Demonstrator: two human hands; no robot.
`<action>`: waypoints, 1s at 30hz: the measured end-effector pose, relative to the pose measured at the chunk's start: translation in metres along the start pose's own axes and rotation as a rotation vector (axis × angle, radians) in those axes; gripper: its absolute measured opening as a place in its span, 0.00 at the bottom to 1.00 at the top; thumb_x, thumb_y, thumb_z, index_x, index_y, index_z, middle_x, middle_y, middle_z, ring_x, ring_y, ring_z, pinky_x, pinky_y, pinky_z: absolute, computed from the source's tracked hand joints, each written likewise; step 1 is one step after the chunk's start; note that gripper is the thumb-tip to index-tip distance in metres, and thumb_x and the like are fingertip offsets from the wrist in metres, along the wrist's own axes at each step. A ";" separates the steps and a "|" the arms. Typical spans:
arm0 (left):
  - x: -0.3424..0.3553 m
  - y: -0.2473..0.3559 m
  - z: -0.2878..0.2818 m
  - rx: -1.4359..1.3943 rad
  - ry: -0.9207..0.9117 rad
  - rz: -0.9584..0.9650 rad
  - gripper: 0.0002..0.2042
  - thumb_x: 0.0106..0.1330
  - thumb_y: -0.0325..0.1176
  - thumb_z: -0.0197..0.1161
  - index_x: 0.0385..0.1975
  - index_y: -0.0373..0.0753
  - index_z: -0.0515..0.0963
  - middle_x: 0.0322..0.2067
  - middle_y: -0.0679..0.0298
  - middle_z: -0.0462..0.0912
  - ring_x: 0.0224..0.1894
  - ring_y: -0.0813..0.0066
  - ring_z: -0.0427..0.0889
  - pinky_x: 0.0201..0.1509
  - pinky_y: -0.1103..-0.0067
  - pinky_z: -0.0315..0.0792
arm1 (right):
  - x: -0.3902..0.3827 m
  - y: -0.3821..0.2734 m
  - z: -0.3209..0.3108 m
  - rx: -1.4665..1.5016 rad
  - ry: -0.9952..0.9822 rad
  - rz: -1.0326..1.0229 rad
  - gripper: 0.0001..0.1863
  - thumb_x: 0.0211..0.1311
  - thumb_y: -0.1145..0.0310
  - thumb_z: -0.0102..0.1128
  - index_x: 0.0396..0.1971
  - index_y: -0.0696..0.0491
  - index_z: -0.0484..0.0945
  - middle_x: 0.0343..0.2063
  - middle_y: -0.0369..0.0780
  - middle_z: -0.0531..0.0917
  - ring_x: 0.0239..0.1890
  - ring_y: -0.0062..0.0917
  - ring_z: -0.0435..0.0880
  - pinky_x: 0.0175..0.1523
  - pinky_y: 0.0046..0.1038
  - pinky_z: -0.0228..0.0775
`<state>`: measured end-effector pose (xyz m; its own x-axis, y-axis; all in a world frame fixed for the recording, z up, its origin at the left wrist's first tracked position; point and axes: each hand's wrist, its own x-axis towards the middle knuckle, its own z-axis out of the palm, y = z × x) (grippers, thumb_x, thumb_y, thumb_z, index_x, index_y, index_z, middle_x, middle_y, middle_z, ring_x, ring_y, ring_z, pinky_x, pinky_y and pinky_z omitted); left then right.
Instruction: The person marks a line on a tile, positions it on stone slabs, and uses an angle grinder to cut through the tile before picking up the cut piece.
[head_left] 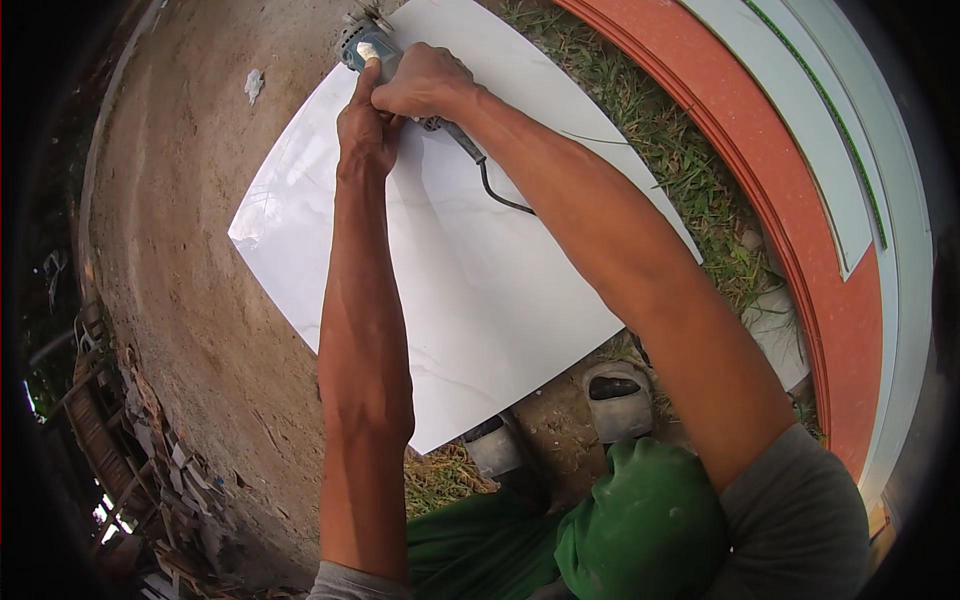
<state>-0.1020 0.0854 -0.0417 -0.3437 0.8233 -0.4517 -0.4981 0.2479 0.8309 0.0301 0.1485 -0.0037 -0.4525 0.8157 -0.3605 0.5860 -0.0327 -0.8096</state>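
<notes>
A large glossy white tile (470, 280) lies flat on the ground in front of me. At its far edge sits a blue-grey angle grinder (358, 42) with a black cable (500, 195) trailing across the tile. My right hand (425, 82) grips the grinder's body. My left hand (365, 125) rests beside it, its index finger stretched forward onto the grinder's head. Both forearms reach out over the tile. The grinder's disc is hidden behind my hands.
Bare concrete ground (190, 260) lies left of the tile, with a rubble pile (150, 450) at the lower left. Grass (680, 150) runs along the right, beside a red and pale wall base (800, 220). My grey sandals (618, 398) and green trousers (600, 530) sit below.
</notes>
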 end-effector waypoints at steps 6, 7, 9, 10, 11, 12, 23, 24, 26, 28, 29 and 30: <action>0.001 0.003 0.003 0.040 0.042 -0.007 0.28 0.78 0.49 0.70 0.65 0.33 0.75 0.53 0.59 0.83 0.55 0.66 0.85 0.66 0.68 0.77 | 0.008 0.002 0.001 0.005 0.007 0.001 0.21 0.42 0.57 0.69 0.30 0.62 0.89 0.32 0.49 0.92 0.39 0.39 0.93 0.44 0.36 0.84; 0.001 0.003 0.003 0.040 0.043 -0.007 0.28 0.78 0.49 0.70 0.65 0.33 0.75 0.53 0.59 0.83 0.55 0.66 0.85 0.66 0.68 0.77 | 0.009 0.002 0.002 0.002 0.014 -0.001 0.22 0.42 0.57 0.70 0.31 0.62 0.89 0.33 0.49 0.92 0.39 0.39 0.93 0.44 0.36 0.84; 0.003 0.004 0.003 0.066 0.053 -0.016 0.28 0.78 0.49 0.71 0.65 0.34 0.75 0.52 0.59 0.83 0.54 0.66 0.85 0.65 0.68 0.77 | 0.012 0.003 0.004 -0.001 0.027 -0.003 0.23 0.42 0.57 0.70 0.32 0.63 0.89 0.34 0.50 0.92 0.40 0.40 0.93 0.45 0.36 0.84; 0.003 0.005 0.003 0.064 0.054 -0.016 0.28 0.78 0.49 0.71 0.65 0.34 0.75 0.52 0.59 0.83 0.54 0.66 0.85 0.65 0.68 0.77 | 0.014 0.004 0.005 -0.003 0.041 -0.005 0.23 0.43 0.57 0.70 0.32 0.63 0.89 0.34 0.50 0.92 0.40 0.40 0.93 0.46 0.36 0.84; 0.005 0.006 0.001 0.071 0.055 -0.018 0.28 0.77 0.50 0.71 0.65 0.35 0.75 0.53 0.59 0.83 0.54 0.66 0.85 0.65 0.68 0.77 | 0.015 0.003 0.006 -0.002 0.039 -0.006 0.23 0.43 0.57 0.70 0.32 0.63 0.89 0.34 0.50 0.92 0.40 0.40 0.93 0.46 0.36 0.84; 0.007 0.006 -0.001 0.077 0.056 -0.021 0.28 0.77 0.50 0.71 0.66 0.35 0.75 0.53 0.59 0.83 0.55 0.66 0.84 0.65 0.68 0.78 | 0.017 0.002 0.007 0.001 0.032 -0.004 0.24 0.43 0.56 0.70 0.33 0.63 0.89 0.35 0.51 0.92 0.41 0.40 0.93 0.47 0.36 0.84; 0.010 0.006 0.003 0.092 0.082 0.039 0.28 0.75 0.52 0.72 0.57 0.29 0.81 0.46 0.55 0.89 0.46 0.65 0.88 0.59 0.69 0.79 | 0.029 0.004 0.008 -0.013 0.043 -0.023 0.29 0.44 0.54 0.72 0.39 0.65 0.90 0.40 0.53 0.92 0.43 0.42 0.93 0.49 0.37 0.85; 0.010 0.006 0.004 0.095 0.089 0.038 0.28 0.75 0.52 0.72 0.57 0.29 0.81 0.46 0.55 0.89 0.46 0.65 0.88 0.59 0.68 0.79 | 0.029 0.005 0.008 -0.015 0.042 -0.020 0.29 0.44 0.54 0.72 0.39 0.65 0.89 0.40 0.53 0.92 0.43 0.42 0.93 0.49 0.37 0.85; 0.008 0.007 0.001 0.100 0.071 0.011 0.29 0.76 0.51 0.71 0.62 0.31 0.78 0.50 0.56 0.87 0.50 0.65 0.86 0.61 0.68 0.79 | 0.026 0.004 0.008 -0.016 0.038 -0.019 0.28 0.44 0.54 0.72 0.39 0.65 0.89 0.40 0.53 0.92 0.43 0.42 0.93 0.49 0.37 0.85; 0.007 0.008 -0.003 0.106 0.056 -0.015 0.29 0.77 0.51 0.70 0.66 0.33 0.76 0.54 0.58 0.85 0.53 0.65 0.85 0.63 0.69 0.79 | 0.022 -0.001 0.007 -0.024 -0.043 0.065 0.32 0.47 0.55 0.71 0.51 0.60 0.89 0.51 0.50 0.91 0.56 0.41 0.92 0.60 0.36 0.83; 0.006 0.005 -0.001 0.107 0.060 -0.013 0.30 0.77 0.51 0.70 0.66 0.33 0.76 0.54 0.57 0.85 0.53 0.65 0.85 0.62 0.69 0.79 | 0.021 0.000 0.006 -0.025 -0.043 0.067 0.32 0.47 0.55 0.71 0.51 0.60 0.89 0.51 0.50 0.91 0.56 0.41 0.92 0.60 0.36 0.83; 0.004 0.004 0.000 0.107 0.063 -0.011 0.30 0.77 0.51 0.70 0.66 0.32 0.76 0.53 0.57 0.85 0.53 0.65 0.85 0.62 0.69 0.79 | 0.021 0.002 0.005 -0.033 -0.043 0.065 0.32 0.47 0.55 0.71 0.51 0.60 0.89 0.51 0.50 0.91 0.56 0.41 0.92 0.60 0.37 0.83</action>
<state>-0.1054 0.0899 -0.0406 -0.3898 0.7871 -0.4781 -0.4155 0.3130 0.8540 0.0183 0.1630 -0.0151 -0.4406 0.7870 -0.4318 0.6367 -0.0651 -0.7683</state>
